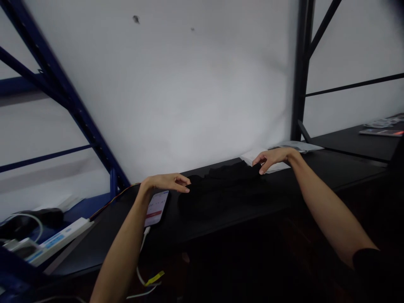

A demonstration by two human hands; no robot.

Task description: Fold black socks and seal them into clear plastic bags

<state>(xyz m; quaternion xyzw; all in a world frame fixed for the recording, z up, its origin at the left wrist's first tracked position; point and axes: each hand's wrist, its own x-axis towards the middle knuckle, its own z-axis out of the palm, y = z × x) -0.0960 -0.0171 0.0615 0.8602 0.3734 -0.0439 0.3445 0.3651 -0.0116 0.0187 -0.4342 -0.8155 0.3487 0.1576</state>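
A piece of black cloth [224, 183] lies rumpled on the black tabletop [341, 168], and its outline is hard to make out against the dark surface. At the cloth's left end, my left hand [166, 182] is closed with thumb and fingers pinched on its edge. My right hand [274, 157] pinches the upper right corner, which is slightly raised between thumb and forefinger. The cloth stretches between both hands, its folds mostly lost in the dark. Just below my left hand, partly behind the wrist, lies a phone [157, 208] with its screen lit.
White sheets or bags [279, 167] lie behind my right hand. A white power strip [59, 240] sits at the left, and a white cable with a yellow tag [154, 278] hangs at the front. Blue [78, 113] and black [301, 71] rack posts flank the white wall.
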